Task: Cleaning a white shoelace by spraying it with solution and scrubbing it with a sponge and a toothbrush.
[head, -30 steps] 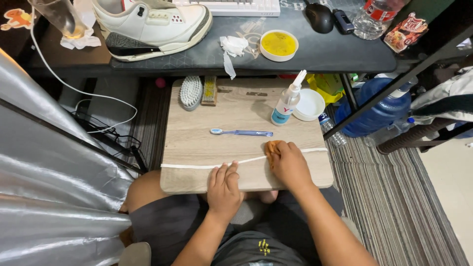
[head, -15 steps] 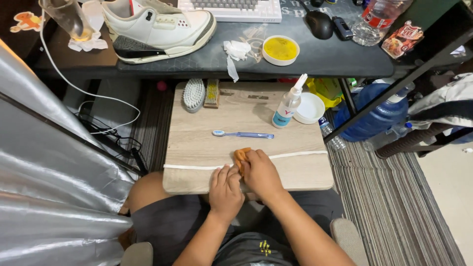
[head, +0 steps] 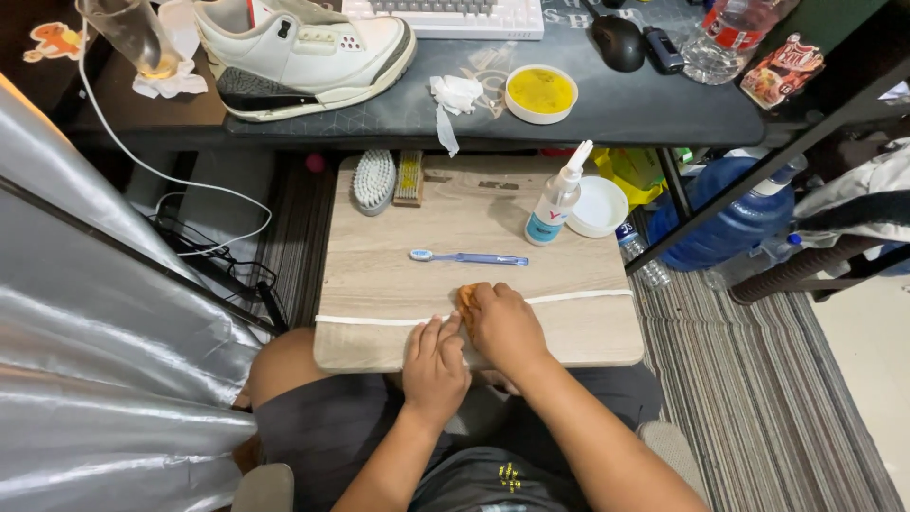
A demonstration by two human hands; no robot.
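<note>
Small wooden lap board below dark desk. White shoelace stretched across board. Left hand flat, pinning lace; right hand gripping orange pad, possibly sponge. Best: keep lace taut, short even strokes.

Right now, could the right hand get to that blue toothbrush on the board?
Probably yes. The right hand presses an orange cloth on the white shoelace, and the toothbrush lies just beyond it on bare board, nothing between.
</note>
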